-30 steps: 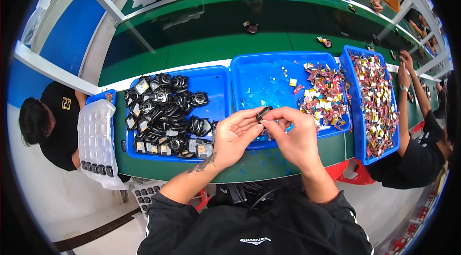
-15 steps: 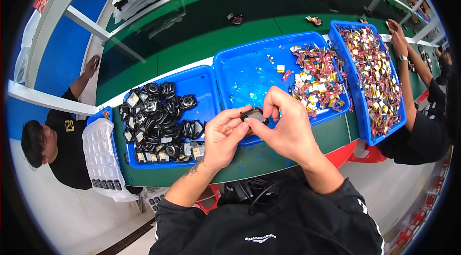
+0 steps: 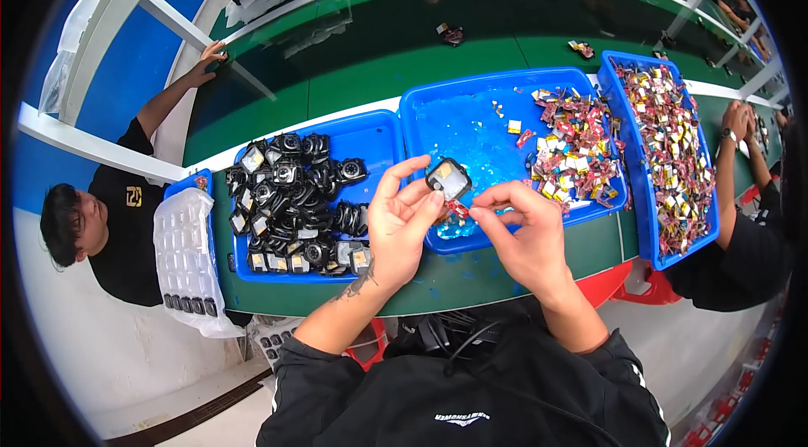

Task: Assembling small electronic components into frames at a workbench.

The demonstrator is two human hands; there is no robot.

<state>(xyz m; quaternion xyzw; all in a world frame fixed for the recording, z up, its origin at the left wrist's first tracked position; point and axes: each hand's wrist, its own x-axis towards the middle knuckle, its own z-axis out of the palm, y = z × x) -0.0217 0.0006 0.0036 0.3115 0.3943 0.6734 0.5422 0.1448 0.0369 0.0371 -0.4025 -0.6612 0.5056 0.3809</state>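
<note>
The left hand (image 3: 398, 224), thumb and fingers closed on its edge, holds a black case (image 3: 449, 178) tilted above the near part of the middle blue tray (image 3: 450, 106). The right hand (image 3: 536, 238) pinches a small red part (image 3: 457, 209) between thumb and forefinger, just below the case. On the green surface (image 3: 282, 297), black cases (image 3: 290, 186) fill the left tray (image 3: 379, 151); red, white and yellow parts (image 3: 669, 156) fill the right tray (image 3: 705, 243).

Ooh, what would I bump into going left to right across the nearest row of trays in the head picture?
Clear plastic tray → heap of black cases → left hand → small black case → right hand → narrow blue tray.
</note>
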